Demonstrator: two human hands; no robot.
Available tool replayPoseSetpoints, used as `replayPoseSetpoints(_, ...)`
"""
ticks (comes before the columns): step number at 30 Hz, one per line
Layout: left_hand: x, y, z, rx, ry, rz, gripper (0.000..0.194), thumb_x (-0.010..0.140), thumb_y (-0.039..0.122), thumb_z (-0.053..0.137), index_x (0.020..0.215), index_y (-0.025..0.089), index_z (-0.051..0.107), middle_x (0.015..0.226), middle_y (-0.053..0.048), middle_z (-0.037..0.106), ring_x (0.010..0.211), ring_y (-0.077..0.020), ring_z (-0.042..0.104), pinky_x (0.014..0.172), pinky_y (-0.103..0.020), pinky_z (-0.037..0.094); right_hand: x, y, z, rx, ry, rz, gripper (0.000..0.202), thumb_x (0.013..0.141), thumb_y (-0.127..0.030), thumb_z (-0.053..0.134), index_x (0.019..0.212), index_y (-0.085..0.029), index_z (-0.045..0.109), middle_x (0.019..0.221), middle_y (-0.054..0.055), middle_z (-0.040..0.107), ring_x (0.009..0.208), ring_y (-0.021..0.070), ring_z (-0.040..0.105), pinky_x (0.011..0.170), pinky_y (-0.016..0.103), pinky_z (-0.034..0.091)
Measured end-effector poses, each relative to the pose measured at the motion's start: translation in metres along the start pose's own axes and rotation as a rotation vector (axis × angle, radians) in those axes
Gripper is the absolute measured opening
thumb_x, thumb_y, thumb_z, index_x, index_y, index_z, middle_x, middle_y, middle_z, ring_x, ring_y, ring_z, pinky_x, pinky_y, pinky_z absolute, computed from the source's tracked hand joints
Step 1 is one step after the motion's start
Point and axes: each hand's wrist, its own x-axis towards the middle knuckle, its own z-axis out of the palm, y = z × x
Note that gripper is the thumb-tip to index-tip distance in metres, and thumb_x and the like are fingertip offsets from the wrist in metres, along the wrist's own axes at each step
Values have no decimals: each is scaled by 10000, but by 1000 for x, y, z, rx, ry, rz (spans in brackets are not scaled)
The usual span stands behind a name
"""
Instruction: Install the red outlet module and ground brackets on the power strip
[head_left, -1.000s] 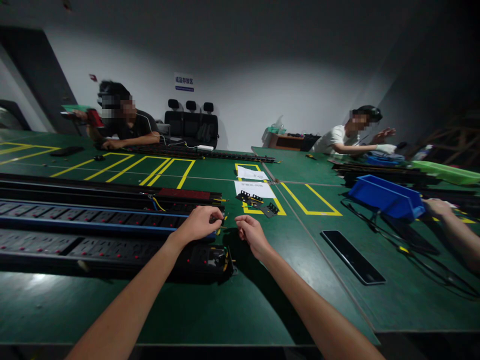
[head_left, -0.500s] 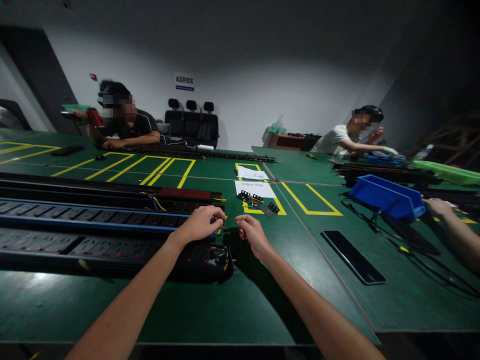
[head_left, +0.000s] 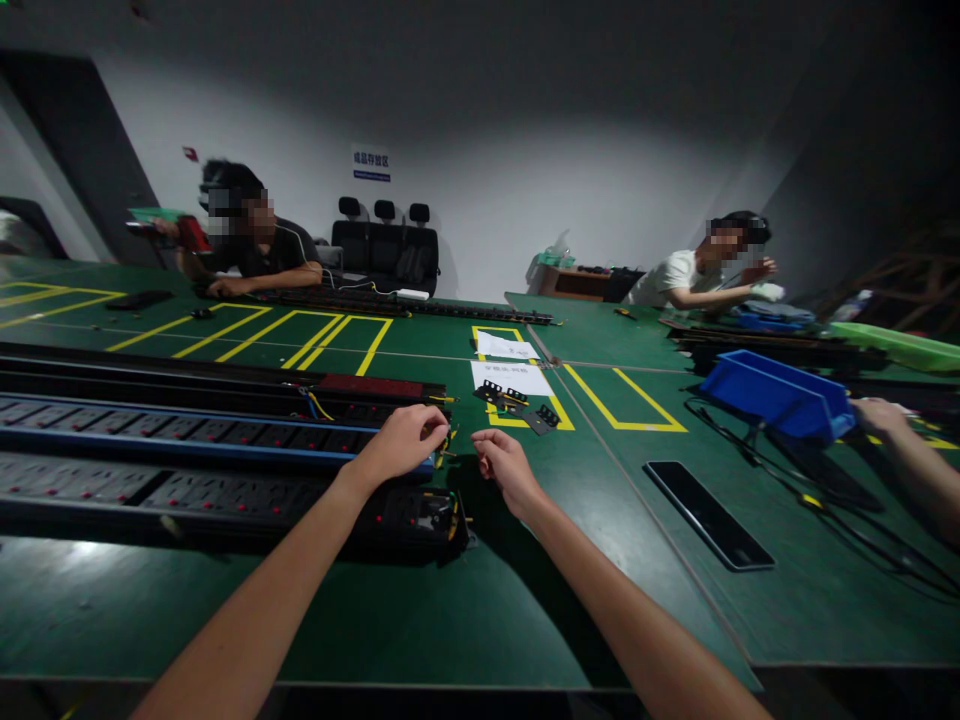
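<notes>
My left hand [head_left: 405, 440] rests over the right end of a long black power strip with blue edges [head_left: 225, 440]. Its thumb and fingers are curled together beside short yellow wires [head_left: 444, 455] at that end; what they pinch is hidden. Just right of it, my right hand [head_left: 506, 468] hovers over the table with closed fingers, and anything in them is too small to make out. Nearer to me lies another black power strip [head_left: 225, 490] with red switches, its end open with yellow wiring showing. Behind is a third black strip [head_left: 371, 386] with a dark red section.
Small black brackets [head_left: 536, 415] lie on paper sheets [head_left: 514, 378] on the green table [head_left: 600, 560]. To the right are a phone [head_left: 707, 513], black cables [head_left: 832, 520] and a blue bin [head_left: 776, 390], with a co-worker's hand [head_left: 881, 415] beside it. Two people sit across the table.
My left hand has shifted slightly up and its fingertips have drawn back from the wire ends. My right hand is almost unmoved. The far right co-worker's gloved hand has risen.
</notes>
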Motion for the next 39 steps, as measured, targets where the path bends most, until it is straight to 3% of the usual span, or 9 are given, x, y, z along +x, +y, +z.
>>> replayPoseSetpoints(12, 2, -1, -2, 86, 115, -86, 219, 956, 276, 522, 867, 195, 705, 831, -36, 717, 750, -181, 633, 719, -291, 462, 0, 0, 0, 8, 1, 10, 246, 593, -323, 662, 805, -199, 647, 550, -78, 514, 440, 86, 440, 438, 221, 306)
replayPoseSetpoints(19, 1, 0, -4, 76, 101, -146, 244, 977, 331, 505, 884, 212, 697, 873, -38, 751, 791, -201, 681, 729, -295, 464, 0, 0, 0, 12, 1, 4, 256, 589, -324, 660, 808, -192, 647, 539, -83, 509, 431, 83, 433, 436, 221, 305)
replayPoseSetpoints(25, 0, 0, -7, 162, 159, -250, 224, 963, 314, 502, 892, 219, 693, 897, -59, 748, 850, -227, 694, 745, -303, 480, -1, -1, 0, 15, -6, 8, 250, 586, -313, 657, 804, -191, 646, 543, -80, 518, 434, 81, 439, 436, 217, 304)
replayPoseSetpoints(28, -1, -2, -8, 206, 140, -311, 203, 931, 252, 505, 925, 221, 706, 934, -65, 751, 864, -233, 689, 739, -305, 484, -1, -1, 0, 19, -9, 7, 256, 586, -320, 657, 806, -188, 644, 546, -81, 518, 434, 78, 438, 436, 216, 308)
replayPoseSetpoints(33, -1, -4, -9, 280, 115, -364, 307, 915, 157, 445, 977, 236, 736, 1041, -60, 743, 1007, -250, 675, 856, -337, 504, 0, 0, 0, 18, -8, 4, 277, 574, -334, 660, 805, -183, 637, 534, -89, 505, 424, 74, 427, 428, 216, 306)
replayPoseSetpoints(39, -1, -6, -6, 294, 53, -280, 359, 899, 117, 446, 981, 232, 776, 1045, -59, 740, 1032, -244, 661, 958, -358, 493, 0, 1, 0, 13, -10, 1, 265, 590, -333, 666, 811, -187, 645, 552, -80, 514, 434, 77, 434, 436, 220, 305)
